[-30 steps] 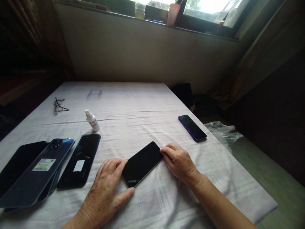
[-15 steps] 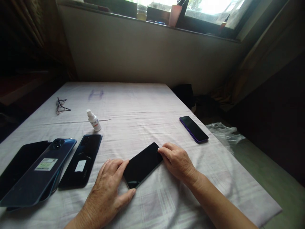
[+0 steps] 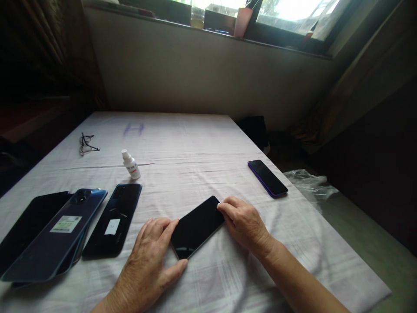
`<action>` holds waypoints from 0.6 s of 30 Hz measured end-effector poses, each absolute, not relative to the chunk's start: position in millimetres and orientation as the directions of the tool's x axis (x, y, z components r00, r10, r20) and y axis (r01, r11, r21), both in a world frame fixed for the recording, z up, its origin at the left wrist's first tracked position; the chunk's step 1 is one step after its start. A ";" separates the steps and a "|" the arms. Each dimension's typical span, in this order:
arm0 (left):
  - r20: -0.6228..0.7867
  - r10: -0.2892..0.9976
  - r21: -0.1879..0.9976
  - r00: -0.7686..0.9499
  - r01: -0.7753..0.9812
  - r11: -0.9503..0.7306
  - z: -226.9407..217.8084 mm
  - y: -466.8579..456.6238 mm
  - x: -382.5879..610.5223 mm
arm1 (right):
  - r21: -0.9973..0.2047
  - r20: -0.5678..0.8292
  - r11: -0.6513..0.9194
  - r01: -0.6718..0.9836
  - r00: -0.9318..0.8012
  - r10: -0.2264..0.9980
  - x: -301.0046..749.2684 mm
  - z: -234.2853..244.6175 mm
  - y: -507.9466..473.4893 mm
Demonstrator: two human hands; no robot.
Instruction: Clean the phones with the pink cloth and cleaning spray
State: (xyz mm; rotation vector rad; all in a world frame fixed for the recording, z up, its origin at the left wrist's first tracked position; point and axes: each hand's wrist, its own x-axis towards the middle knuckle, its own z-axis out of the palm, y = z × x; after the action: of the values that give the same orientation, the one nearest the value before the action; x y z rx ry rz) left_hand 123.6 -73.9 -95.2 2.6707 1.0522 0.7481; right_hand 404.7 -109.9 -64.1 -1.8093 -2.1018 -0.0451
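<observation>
A smartphone with a dark, glossy screen lies face up and slanted on the cloth between my hands. My left hand grips its near left end, thumb at the bottom corner and fingers at the upper edge. At the far right end, my right hand is closed, its fingertips pinched together against the phone's corner. A small whitish spot shows at those fingertips; whether it is a nail or some small thing I cannot tell. The undersides of the right fingers are hidden.
On the left lie a dark phone back up and a stack of phones, the top one labelled. Beyond them are a white bottle and eyeglasses. A purple-edged phone lies near the right edge of the cloth-covered table.
The whole view has shifted slightly, so everything appears a little further right. Both hands keep their places on the phone, with no clear movement.
</observation>
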 end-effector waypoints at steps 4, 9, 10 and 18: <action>0.386 0.677 0.327 0.627 0.594 -0.735 -95.7 -74.2 123.8 | -0.232 0.301 0.187 0.955 -0.112 0.947 407.9 -64.7 -119.6; 0.363 0.679 0.314 0.638 0.602 -0.734 -96.2 -74.3 124.0 | -0.182 0.264 0.113 0.977 -0.062 0.963 399.9 -63.3 -110.2; 0.363 0.677 0.311 0.641 0.601 -0.736 -96.4 -74.2 124.0 | -0.175 0.259 0.111 0.978 -0.063 0.964 396.5 -62.9 -107.8; 0.370 0.679 0.329 0.634 0.595 -0.734 -96.9 -74.2 123.7 | -0.226 0.287 0.177 0.958 -0.108 0.952 389.3 -63.0 -110.0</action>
State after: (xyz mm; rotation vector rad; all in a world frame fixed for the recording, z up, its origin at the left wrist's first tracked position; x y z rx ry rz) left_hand 123.7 -74.2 -96.9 2.6778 1.0538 0.7148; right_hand 389.3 -110.0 -63.0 -1.8071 -2.0964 -0.0226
